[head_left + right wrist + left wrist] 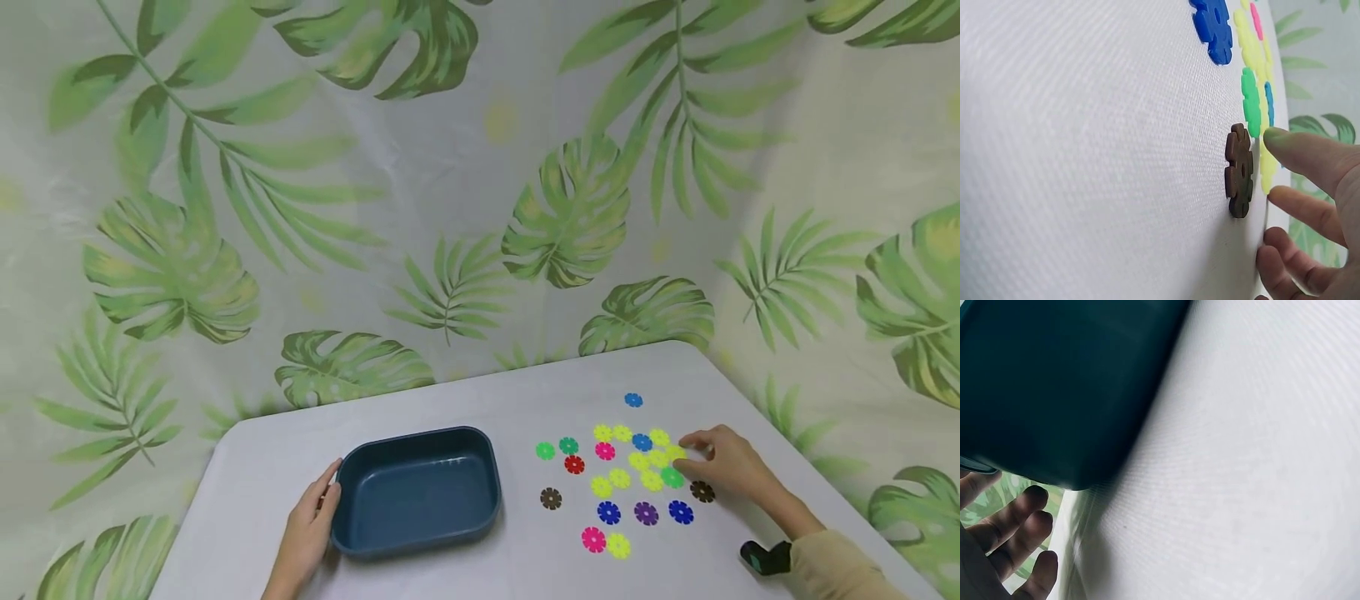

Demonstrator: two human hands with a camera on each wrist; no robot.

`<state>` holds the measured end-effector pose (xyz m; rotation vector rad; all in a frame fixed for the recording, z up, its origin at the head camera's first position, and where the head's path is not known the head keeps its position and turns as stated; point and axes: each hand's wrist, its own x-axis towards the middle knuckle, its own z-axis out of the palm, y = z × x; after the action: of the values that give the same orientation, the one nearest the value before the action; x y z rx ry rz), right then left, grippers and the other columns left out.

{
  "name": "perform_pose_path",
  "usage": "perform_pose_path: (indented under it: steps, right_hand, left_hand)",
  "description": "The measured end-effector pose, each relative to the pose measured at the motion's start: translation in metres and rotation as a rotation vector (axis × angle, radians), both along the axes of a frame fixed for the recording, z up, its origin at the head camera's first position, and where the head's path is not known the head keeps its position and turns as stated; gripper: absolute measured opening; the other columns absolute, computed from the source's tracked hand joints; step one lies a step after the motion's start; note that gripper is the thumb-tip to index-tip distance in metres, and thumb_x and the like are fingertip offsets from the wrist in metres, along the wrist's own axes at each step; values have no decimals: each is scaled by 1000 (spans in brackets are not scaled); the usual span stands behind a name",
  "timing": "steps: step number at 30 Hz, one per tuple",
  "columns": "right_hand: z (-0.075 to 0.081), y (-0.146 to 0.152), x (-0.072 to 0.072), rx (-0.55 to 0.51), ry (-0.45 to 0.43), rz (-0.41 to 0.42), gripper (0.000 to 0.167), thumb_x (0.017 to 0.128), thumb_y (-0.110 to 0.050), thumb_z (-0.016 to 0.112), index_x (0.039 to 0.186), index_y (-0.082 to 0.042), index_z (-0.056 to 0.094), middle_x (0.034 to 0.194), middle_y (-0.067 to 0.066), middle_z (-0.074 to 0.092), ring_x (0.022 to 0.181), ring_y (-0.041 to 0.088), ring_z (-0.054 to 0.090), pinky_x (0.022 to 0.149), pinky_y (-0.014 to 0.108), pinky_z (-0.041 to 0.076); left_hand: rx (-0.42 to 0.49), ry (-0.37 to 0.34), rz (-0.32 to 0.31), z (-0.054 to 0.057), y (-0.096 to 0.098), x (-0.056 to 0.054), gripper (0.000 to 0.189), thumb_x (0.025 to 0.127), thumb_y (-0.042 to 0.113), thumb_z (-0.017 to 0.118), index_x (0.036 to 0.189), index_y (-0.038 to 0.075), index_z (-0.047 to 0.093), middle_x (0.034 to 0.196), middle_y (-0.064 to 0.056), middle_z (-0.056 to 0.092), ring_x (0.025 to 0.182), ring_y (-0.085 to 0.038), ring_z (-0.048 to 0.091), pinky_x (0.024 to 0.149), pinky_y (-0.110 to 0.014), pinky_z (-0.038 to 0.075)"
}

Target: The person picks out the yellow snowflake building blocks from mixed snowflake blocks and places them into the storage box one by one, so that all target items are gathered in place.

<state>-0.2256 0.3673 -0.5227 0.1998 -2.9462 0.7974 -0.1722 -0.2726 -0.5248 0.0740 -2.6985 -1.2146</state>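
Observation:
My left hand [306, 521] rests against the left side of a dark blue rectangular plastic basin [420, 500]. In the left wrist view one finger touches the basin's rim, while the other fingers [1025, 540] stay loosely bent beside it; the thumb is hidden there. Over the right of the table, my right hand [723, 462] pinches a yellow notched plastic disc [677, 452] by its edges between thumb and index finger. The right wrist view shows that disc [1266, 165] between the two fingertips, beside a brown disc [1239, 172].
Several more notched discs lie flat around it, such as a green one [672, 477], a purple one [647, 513] and a pink one [594, 539]. A black object [765, 558] lies by the right sleeve. Leaf-patterned cloth [450, 167] hangs behind the white table [517, 575].

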Motion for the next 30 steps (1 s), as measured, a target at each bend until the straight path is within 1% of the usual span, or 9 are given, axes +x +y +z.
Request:
perform_pose_path:
  steps: [5,12,18,21,24,30]
  right_hand:
    - [-7,1,3,15,-14,-5,47,80,-42,86,108,-6,76,95,8,60,80,20,51,64,35,43]
    - [-11,2,2,12,-4,-1,41,79,-40,87,105,-9,76,94,7,60,79,19,52,64,36,44]
    - [-11,1,-1,20,-15,-7,39,79,-39,86,103,-10,76,94,7,60,79,20,52,64,36,44]
    - [-10,0,-2,21,-16,-9,37,79,-39,86,102,-11,76,94,7,60,79,19,52,64,36,44]
    - [-10,0,-3,14,-6,-11,36,79,-38,87,100,-10,76,93,7,60,79,20,53,65,36,44]
    - [-8,-1,-6,10,27,-24,35,76,-37,88,93,-8,77,92,6,60,77,18,52,62,33,43]
  left_hand:
    - [8,-46,3,-6,0,3,56,109,47,38,155,16,44,137,-15,58,102,-22,58,88,-45,47]
    - [11,-45,15,-9,0,2,54,109,46,40,153,15,46,130,-13,61,97,-20,57,85,-43,47]
    - [3,-61,22,-7,-1,0,55,109,47,39,154,16,46,125,-12,62,96,-19,56,83,-41,47]
    - [8,-76,25,-5,-1,0,55,109,47,39,154,15,46,126,-12,61,96,-19,56,83,-40,46]
    - [13,-89,27,-4,-1,0,57,109,49,38,154,15,45,127,-12,60,97,-19,56,82,-40,47]
    - [12,-87,25,-2,-2,-3,59,108,52,37,155,16,44,131,-13,59,98,-19,57,82,-41,48]
